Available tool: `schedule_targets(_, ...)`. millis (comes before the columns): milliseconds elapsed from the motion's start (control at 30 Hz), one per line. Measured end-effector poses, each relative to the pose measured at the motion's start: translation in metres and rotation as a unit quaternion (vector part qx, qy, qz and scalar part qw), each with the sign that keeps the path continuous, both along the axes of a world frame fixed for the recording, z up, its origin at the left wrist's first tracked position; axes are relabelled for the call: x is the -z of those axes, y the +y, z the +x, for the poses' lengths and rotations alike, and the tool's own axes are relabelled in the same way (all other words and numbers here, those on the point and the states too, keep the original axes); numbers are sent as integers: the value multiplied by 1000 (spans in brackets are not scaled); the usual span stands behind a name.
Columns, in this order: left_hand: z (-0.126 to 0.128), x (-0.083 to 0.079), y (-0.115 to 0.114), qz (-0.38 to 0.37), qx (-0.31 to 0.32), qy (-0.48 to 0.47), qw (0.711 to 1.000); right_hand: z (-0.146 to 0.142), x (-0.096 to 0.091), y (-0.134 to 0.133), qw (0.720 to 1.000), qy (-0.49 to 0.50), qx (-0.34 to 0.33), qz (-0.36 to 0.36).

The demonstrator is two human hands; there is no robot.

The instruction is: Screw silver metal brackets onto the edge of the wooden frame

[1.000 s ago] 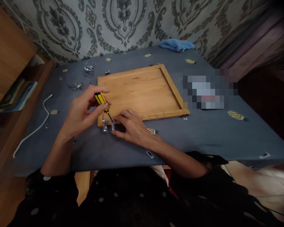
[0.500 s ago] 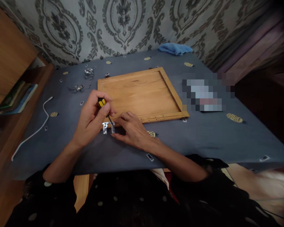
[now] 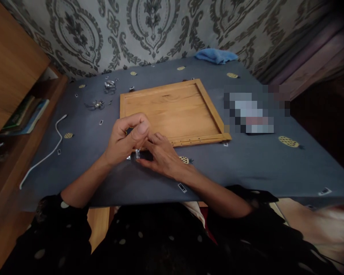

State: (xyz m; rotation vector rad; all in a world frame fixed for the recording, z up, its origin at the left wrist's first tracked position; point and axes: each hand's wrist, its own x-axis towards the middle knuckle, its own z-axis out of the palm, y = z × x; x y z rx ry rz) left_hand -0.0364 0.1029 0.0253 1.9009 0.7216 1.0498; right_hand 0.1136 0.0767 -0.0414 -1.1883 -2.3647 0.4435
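My left hand [image 3: 126, 139] is closed in a pinch around a screwdriver [image 3: 129, 131]; only a dark bit of its handle with a yellow edge shows, and the rest is hidden behind the fingers. Just below it, a shiny metal fitting [image 3: 137, 154] sits at the near edge of a framed wooden panel [image 3: 172, 109], partly covered by my left hand. My right hand [image 3: 162, 156] rests against that edge, its thumb and fingers closed on the fitting's right side. The panel lies flat, with small dark holes along its near rail.
Silvery hardware [image 3: 98, 104] lies left of the panel, with more metal pieces [image 3: 110, 86] behind it. A white cable [image 3: 57, 139] runs along the table's left side. A blue cloth [image 3: 216, 56] is at the back. A pixelated object [image 3: 249, 112] lies right. Books [image 3: 31, 114] fill a left shelf.
My left hand has turned and shifted right, so its fingers now cover most of the screwdriver and part of the fitting. My right hand stays at the panel's near edge. The view has moved slightly.
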Motion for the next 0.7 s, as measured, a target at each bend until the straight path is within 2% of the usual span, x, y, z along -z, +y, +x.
schedule_targets(67, -2, -2, 2, -47, 55, -32, 997, 0, 0, 0, 1000, 3, -2, -3)
schedule_targets(133, -3, -2, 1, -76, 76, -51, 993, 0, -1, 0, 1000, 6, 0, -5)
schedule_targets(233, -3, -3, 0, -80, 55, -79, 992, 0, -2, -1, 1000, 4, 4, -8)
schedule_targets(433, 0, -15, 0, -60, -17, -211, 975, 1, -2, -1, 1000, 16, -1, -16)
schedule_targets(533, 1, -17, 1, -70, -31, -216, 973, 1, -1, -1, 1000, 16, 1, -11)
schedule_targets(700, 0, -11, 1, -77, -23, -209, 975, 1, -2, 0, 1000, 9, 0, -10)
